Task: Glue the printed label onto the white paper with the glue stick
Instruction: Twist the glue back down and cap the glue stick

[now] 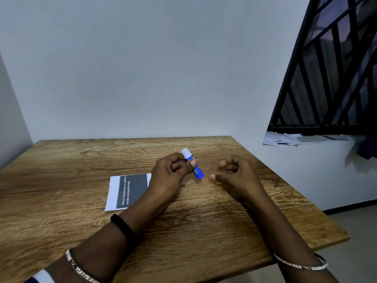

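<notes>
My left hand (170, 172) grips a blue glue stick (193, 166) above the middle of the wooden table, its white tip pointing up and away. Just to the right, my right hand (234, 174) has its fingers curled around a small yellow piece, seemingly the stick's cap, mostly hidden. On the table to the left lies the white paper (113, 194), with the dark grey printed label (134, 188) with white text on top of it. My left wrist covers the right corner of both.
The wooden table (61, 201) stands against a grey wall, its right edge running diagonally near my right arm. A window ledge with scattered paper scraps (285, 138) and a black window grille (330, 78) are at the right.
</notes>
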